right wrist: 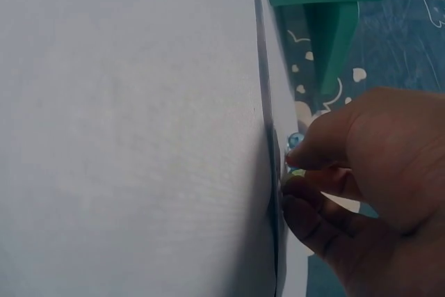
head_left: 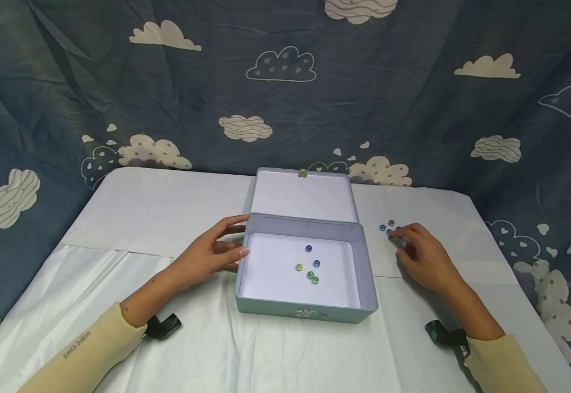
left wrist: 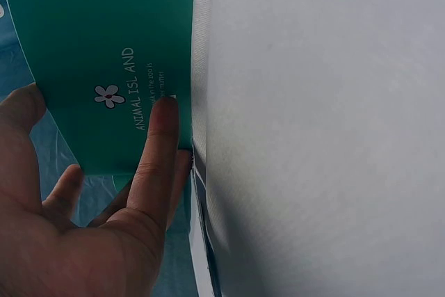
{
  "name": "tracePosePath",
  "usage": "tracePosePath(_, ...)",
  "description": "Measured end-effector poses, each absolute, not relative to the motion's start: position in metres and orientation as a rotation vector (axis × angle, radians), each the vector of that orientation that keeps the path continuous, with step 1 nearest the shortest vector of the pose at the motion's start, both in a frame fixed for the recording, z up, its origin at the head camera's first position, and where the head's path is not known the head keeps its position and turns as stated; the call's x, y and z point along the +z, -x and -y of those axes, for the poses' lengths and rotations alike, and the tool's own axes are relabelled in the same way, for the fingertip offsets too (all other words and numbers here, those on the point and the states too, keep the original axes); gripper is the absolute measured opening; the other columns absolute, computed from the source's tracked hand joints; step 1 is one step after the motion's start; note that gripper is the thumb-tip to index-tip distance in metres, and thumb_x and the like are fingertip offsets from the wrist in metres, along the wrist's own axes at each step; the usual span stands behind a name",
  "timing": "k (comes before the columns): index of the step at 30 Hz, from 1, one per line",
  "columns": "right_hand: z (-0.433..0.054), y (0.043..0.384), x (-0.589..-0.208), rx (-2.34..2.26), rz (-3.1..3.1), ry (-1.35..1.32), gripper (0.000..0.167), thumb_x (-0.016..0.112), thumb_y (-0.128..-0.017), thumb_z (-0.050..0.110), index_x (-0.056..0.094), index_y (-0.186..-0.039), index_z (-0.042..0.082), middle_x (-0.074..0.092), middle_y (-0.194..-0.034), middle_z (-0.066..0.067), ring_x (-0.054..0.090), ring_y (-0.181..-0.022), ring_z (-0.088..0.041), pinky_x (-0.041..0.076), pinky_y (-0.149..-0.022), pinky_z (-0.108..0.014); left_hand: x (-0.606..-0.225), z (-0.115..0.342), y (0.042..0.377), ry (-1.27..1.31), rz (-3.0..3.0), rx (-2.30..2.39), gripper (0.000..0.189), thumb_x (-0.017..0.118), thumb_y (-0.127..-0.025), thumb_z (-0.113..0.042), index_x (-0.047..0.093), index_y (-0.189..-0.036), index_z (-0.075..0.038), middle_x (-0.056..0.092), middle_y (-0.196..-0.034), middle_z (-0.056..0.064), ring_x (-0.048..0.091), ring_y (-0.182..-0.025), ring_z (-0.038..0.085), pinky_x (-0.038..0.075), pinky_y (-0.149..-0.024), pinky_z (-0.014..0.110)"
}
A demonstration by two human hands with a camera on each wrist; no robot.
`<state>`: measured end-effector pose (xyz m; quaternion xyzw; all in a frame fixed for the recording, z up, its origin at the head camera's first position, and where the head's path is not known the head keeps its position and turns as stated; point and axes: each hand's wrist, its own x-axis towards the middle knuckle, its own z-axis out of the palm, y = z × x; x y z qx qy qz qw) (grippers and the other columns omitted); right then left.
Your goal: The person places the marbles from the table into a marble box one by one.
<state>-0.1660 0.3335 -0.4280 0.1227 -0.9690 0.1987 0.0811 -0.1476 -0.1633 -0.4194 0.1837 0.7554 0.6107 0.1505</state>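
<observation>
A green metal box [head_left: 305, 313] with a pale inside stands on the white cloth, its lid [head_left: 305, 194] tipped back away from me. Two blue marbles [head_left: 317, 263] and several green and yellow-green marbles [head_left: 310, 275] lie on its floor. My left hand [head_left: 212, 251] rests against the box's left side, fingers spread and fairly straight. Printed lettering [left wrist: 132, 92] shows on that side. To the right of the box, my right hand [head_left: 424, 259] reaches down with bent fingers at a small group of marbles [head_left: 382, 227]. Whether its fingertips hold a marble [right wrist: 297, 172], I cannot tell.
White cloth [head_left: 197, 349] covers the table, with a fold line across it. Dark blue fabric printed with clouds [head_left: 281, 64] hangs behind and at both sides. A metal latch [head_left: 304, 313] sits on the box's front wall, and a clasp [head_left: 302, 173] on the lid edge.
</observation>
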Motion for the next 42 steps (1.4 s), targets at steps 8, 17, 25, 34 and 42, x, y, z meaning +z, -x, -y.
tracePosePath(8,-0.334,0.167,-0.430,0.592,2.933,-0.343,0.040,0.074,-0.092,-0.002,0.069,-0.132,0.002,0.060,-0.124,-0.016,0.057,-0.091,-0.025,0.055,-0.076,-0.038,-0.420,0.163,0.148,-0.520,-2.158,1.757,0.075,0.076,-0.102,-0.025,0.035,-0.165,-0.031,0.040,-0.164,0.016,0.061,-0.134,0.037,0.066,-0.086,0.042)
tracePosePath(17,-0.335,0.166,-0.432,0.598,2.919,-0.341,0.028,0.076,-0.091,-0.002,0.072,-0.117,0.004,0.065,-0.112,-0.012,0.057,-0.087,-0.023,0.052,-0.071,-0.032,-0.420,0.164,0.148,-0.522,-2.161,1.754,0.075,0.075,-0.102,-0.024,0.035,-0.165,-0.032,0.040,-0.164,0.015,0.061,-0.134,0.036,0.066,-0.086,0.042)
tracePosePath(25,-0.331,0.163,-0.432,0.625,2.946,-0.317,0.019,0.077,-0.090,-0.003,0.074,-0.107,0.004,0.068,-0.104,-0.012,0.061,-0.088,-0.026,0.058,-0.080,-0.046,-0.421,0.164,0.148,-0.527,-2.157,1.758,0.075,0.076,-0.102,-0.025,0.036,-0.165,-0.032,0.041,-0.164,0.015,0.062,-0.133,0.036,0.066,-0.086,0.042)
tracePosePath(34,-0.325,0.159,-0.426,0.627,2.897,-0.400,0.020,0.080,-0.088,-0.004,0.074,-0.105,0.005,0.069,-0.098,-0.008,0.062,-0.084,-0.022,0.058,-0.074,-0.034,-0.420,0.164,0.147,-0.523,-2.164,1.758,0.075,0.076,-0.102,-0.025,0.036,-0.165,-0.032,0.041,-0.164,0.015,0.062,-0.133,0.035,0.066,-0.086,0.043)
tracePosePath(42,-0.315,0.155,-0.414,0.628,2.851,-0.438,0.021,0.081,-0.086,-0.005,0.074,-0.102,0.006,0.068,-0.095,-0.005,0.061,-0.080,-0.020,0.057,-0.069,-0.030,-0.420,0.163,0.148,-0.527,-2.153,1.763,0.075,0.076,-0.102,-0.026,0.036,-0.165,-0.032,0.041,-0.164,0.015,0.062,-0.134,0.035,0.066,-0.086,0.043)
